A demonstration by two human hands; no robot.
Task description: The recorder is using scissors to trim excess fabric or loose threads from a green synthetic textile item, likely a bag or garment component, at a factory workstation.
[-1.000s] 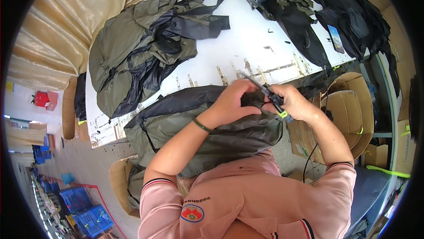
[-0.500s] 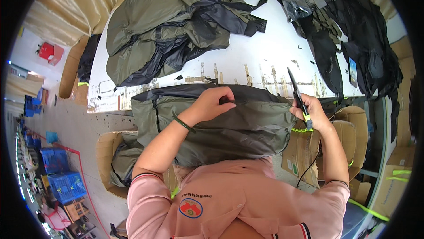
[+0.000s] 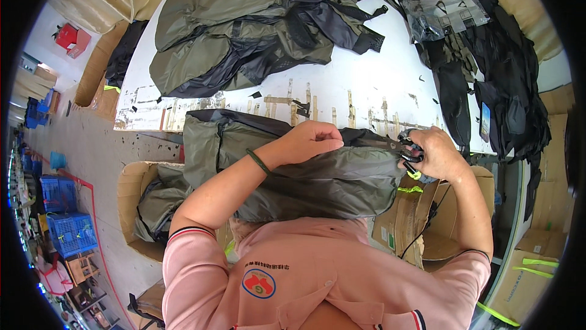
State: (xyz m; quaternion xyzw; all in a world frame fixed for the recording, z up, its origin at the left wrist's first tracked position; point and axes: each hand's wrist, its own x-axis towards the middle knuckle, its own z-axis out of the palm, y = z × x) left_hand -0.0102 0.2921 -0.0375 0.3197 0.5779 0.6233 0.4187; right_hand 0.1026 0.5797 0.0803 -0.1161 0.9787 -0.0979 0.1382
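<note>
An olive-green nylon piece (image 3: 317, 186) with a dark upper edge, resembling a bag or its cover, lies across my lap against the table's front edge. Over that dark edge my left hand (image 3: 312, 142) is closed in a pinch; what its fingertips hold, if anything, is too small to make out. My right hand (image 3: 438, 154) grips a pair of scissors (image 3: 389, 144) at the right end of the fabric. Their blades point left along the edge, toward my left fingertips. Bright yellow-green material (image 3: 412, 173) shows beside the scissor handles.
More olive and dark fabric pieces (image 3: 213, 25) lie on the white table (image 3: 366, 79). Black straps and padded parts (image 3: 513, 79) are heaped at the right, with a phone (image 3: 485, 121) among them. Cardboard boxes stand to the left (image 3: 131, 208) and right (image 3: 455, 238) of me.
The scissors have swung from pointing up and away to pointing left over the fabric's edge. My left hand has shifted slightly right, still pinched. The whole view has moved a little.
</note>
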